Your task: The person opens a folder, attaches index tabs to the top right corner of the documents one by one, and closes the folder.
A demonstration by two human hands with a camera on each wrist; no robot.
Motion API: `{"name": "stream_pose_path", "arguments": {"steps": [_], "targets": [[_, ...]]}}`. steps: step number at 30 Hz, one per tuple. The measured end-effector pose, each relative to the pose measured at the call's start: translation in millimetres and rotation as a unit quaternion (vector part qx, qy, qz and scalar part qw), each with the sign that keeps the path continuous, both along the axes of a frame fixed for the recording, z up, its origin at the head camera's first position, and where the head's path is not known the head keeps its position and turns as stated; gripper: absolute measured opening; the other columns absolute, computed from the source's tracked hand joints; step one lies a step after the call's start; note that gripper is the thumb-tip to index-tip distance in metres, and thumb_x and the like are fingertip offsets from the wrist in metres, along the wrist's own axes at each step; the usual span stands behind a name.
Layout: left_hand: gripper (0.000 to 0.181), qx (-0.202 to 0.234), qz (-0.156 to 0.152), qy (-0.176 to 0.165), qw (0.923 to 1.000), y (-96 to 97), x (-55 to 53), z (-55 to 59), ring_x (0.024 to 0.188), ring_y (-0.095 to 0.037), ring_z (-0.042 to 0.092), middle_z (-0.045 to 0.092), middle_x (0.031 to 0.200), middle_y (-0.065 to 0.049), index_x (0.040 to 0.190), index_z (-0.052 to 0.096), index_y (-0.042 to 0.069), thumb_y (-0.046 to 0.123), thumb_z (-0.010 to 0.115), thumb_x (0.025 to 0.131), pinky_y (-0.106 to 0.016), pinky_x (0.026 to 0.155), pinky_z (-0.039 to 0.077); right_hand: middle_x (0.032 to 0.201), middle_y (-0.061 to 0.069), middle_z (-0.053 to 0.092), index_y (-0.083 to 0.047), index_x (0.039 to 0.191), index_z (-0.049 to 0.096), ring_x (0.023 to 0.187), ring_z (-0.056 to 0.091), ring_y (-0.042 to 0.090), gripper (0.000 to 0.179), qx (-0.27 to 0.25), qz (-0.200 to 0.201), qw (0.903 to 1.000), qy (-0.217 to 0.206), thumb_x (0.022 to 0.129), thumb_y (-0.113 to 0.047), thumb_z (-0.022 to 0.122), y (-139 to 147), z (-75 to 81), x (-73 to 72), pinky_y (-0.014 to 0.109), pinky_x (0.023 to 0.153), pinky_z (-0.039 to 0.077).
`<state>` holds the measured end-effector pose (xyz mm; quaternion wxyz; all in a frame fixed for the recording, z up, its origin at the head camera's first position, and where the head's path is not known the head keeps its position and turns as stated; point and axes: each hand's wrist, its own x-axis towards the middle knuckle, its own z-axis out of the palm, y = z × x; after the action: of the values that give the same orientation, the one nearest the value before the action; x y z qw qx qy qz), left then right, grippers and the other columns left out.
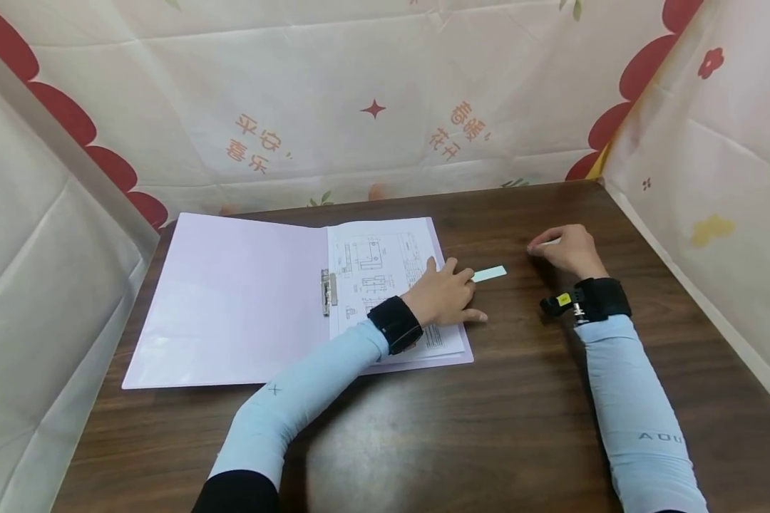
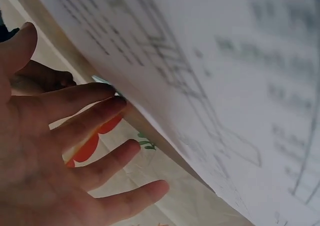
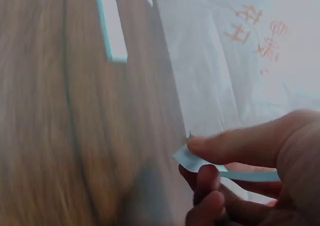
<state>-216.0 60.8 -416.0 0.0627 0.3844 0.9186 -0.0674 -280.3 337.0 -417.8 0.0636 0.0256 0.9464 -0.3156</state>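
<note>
A lilac ring-clip folder [image 1: 231,306] lies spread on the wooden table, with printed drawing sheets [image 1: 353,249] in its right half. My left hand [image 1: 445,292] is over the right edge of these sheets, its fingers straight and spread. By its fingertips a pale green paper strip [image 1: 490,273] sticks out past the folder's edge; its inner end is hidden by the hand. Further right, my right hand [image 1: 567,249] pinches a small pale green-and-white paper slip [image 3: 192,158] between thumb and index finger. Part of that slip runs back under the palm.
A metal clip [image 1: 326,292] sits along the folder's spine. Printed cloth walls [image 1: 372,71] stand behind the table [image 1: 436,442] and on both sides. A small camera [image 1: 555,305] is strapped at the right wrist.
</note>
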Motion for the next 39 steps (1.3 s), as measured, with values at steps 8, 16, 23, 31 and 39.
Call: {"name": "stream_pose_path", "arguments": {"steps": [8,16,23,31,39], "targets": [[0.077,0.045,0.066,-0.063,0.9949,-40.7,17.2,6.2,0.154,-0.041,0.032,0.031,0.169,-0.008,0.162,0.034,0.027,0.072,0.042,0.100,-0.065,0.121,0.030,0.120,0.023,0.065,-0.002,0.112,0.070,0.104,0.054,0.035,0.027,-0.041,0.044,0.9958,0.069,0.100,-0.026,0.068,-47.6,5.9,-3.2,0.043,0.084,0.045],[0.073,0.081,0.128,-0.065,0.9863,-92.7,37.7,-1.6,0.149,-0.044,0.039,0.045,0.160,-0.013,0.156,0.046,0.022,0.065,0.055,0.098,-0.070,0.113,0.037,0.107,0.016,0.074,-0.006,0.108,0.076,0.089,0.071,0.026,0.013,-0.116,0.083,0.9877,0.063,0.097,-0.013,0.073,-118.4,-5.8,-55.3,0.028,0.074,0.056],[0.064,0.105,0.113,-0.071,0.9855,-98.7,42.6,-9.1,0.142,-0.037,0.047,0.054,0.150,-0.010,0.148,0.055,0.021,0.061,0.059,0.098,-0.064,0.108,0.045,0.120,0.014,0.068,-0.005,0.110,0.077,0.097,0.068,0.027,0.016,-0.124,0.055,0.9907,-0.013,0.098,-0.011,0.069,-154.8,-19.2,-98.6,0.028,0.081,0.054],[0.065,0.076,0.109,-0.075,0.9883,-97.6,40.4,-9.6,0.147,-0.039,0.042,0.049,0.156,-0.009,0.151,0.053,0.023,0.061,0.059,0.098,-0.065,0.111,0.043,0.124,0.016,0.066,-0.006,0.116,0.075,0.099,0.065,0.031,0.023,-0.105,0.027,0.9935,-0.035,0.095,-0.012,0.070,-164.7,-20.6,-110.9,0.033,0.082,0.053],[0.068,0.065,0.121,-0.073,0.9878,-106.0,38.3,-8.1,0.148,-0.040,0.041,0.048,0.156,-0.010,0.152,0.050,0.022,0.059,0.062,0.097,-0.066,0.111,0.042,0.122,0.016,0.067,-0.004,0.107,0.079,0.103,0.061,0.032,0.017,-0.087,0.019,0.9960,0.002,0.093,-0.013,0.075,-185.3,-13.9,-103.3,0.037,0.087,0.050]]}}
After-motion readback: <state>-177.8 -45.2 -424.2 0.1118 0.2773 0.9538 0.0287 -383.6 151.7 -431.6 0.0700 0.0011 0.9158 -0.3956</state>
